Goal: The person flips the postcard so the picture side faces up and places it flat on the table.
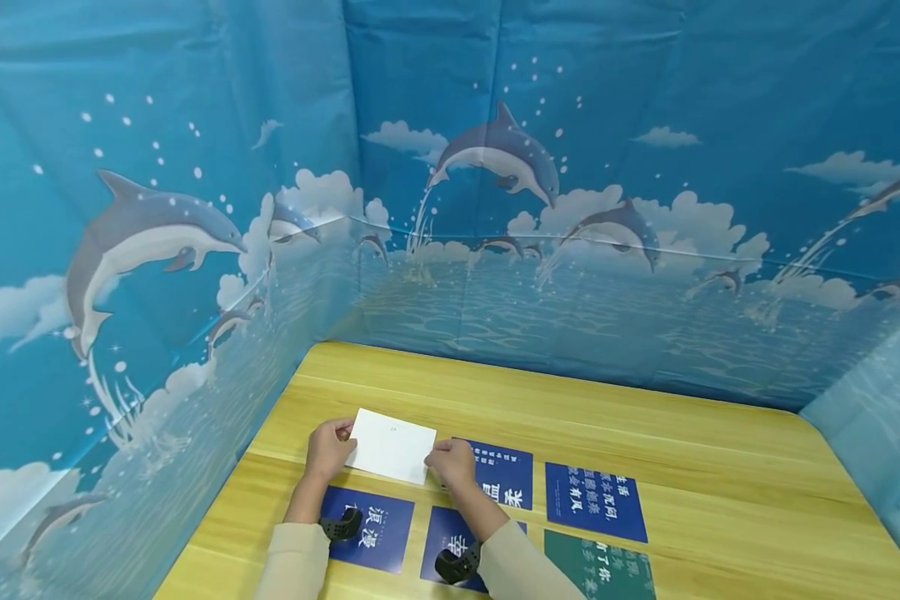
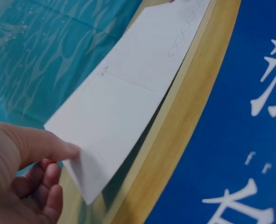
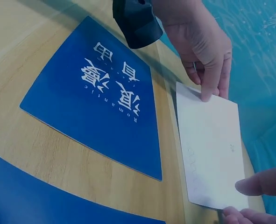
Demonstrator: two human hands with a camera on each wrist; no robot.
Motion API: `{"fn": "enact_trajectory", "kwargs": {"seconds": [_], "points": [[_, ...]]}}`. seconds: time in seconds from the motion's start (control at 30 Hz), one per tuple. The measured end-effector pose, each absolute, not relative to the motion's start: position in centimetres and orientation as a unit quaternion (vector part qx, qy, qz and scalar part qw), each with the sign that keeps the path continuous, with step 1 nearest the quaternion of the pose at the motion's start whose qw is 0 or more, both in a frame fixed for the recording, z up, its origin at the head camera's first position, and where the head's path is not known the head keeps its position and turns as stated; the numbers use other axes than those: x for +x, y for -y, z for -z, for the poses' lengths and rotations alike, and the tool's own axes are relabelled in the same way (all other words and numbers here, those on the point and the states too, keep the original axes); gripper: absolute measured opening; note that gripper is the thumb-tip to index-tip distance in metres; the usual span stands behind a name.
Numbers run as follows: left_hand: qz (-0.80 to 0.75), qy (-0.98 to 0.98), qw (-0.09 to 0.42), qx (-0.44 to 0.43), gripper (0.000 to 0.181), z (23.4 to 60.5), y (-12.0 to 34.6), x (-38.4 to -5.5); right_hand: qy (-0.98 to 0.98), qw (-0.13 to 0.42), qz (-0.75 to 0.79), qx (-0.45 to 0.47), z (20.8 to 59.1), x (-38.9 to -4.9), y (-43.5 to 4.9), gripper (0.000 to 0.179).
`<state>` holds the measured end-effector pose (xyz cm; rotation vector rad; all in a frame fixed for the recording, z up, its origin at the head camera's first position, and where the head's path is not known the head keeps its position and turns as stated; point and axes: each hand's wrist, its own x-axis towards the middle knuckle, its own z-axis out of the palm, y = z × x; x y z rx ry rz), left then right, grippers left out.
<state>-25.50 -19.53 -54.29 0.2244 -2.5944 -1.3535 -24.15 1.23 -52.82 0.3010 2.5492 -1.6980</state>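
A white postcard [image 1: 392, 447] is held between both hands, its printed back with a row of small circles and a dividing line facing up. My left hand [image 1: 330, 450] pinches its left end, with the thumb on top in the left wrist view. At the opposite end, my right hand [image 1: 452, 463] grips the edge between thumb and fingers. One lower edge of the postcard [image 2: 123, 93] stands a little off the wooden table. Just below it on the table lies a blue card [image 1: 371, 533] with white characters.
On the wooden table [image 1: 735, 483], a blue card [image 1: 513, 471] lies partly behind the right hand. Another blue card [image 1: 596, 502] and a green card [image 1: 615, 567] lie further right. A blue card [image 1: 438, 542] sits under the right forearm. Dolphin-printed curtains [image 1: 607, 333] enclose the table.
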Motion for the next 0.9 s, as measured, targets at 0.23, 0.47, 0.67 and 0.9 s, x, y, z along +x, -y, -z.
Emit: {"fn": "enact_trajectory", "kwargs": {"seconds": [0.23, 0.47, 0.67, 0.9], "points": [[0.493, 0.849, 0.163, 0.097, 0.021, 54.1, 19.2, -25.4, -0.813, 0.04, 0.569, 0.12, 52.5, -24.5, -0.8, 0.044], [0.498, 0.839, 0.189, 0.108, 0.021, 54.5, 19.7, -24.8, -0.842, 0.011, 0.537, 0.05, 53.1, -25.0, -0.5, 0.021], [0.496, 0.838, 0.195, 0.117, 0.02, 54.7, 20.0, -24.5, -0.863, -0.046, 0.503, -0.005, 53.3, -25.1, -0.6, 0.007], [0.484, 0.843, 0.208, 0.108, 0.019, 54.3, 20.6, -24.2, -0.881, -0.095, 0.46, -0.061, 53.0, -24.8, -0.9, 0.01]]}}
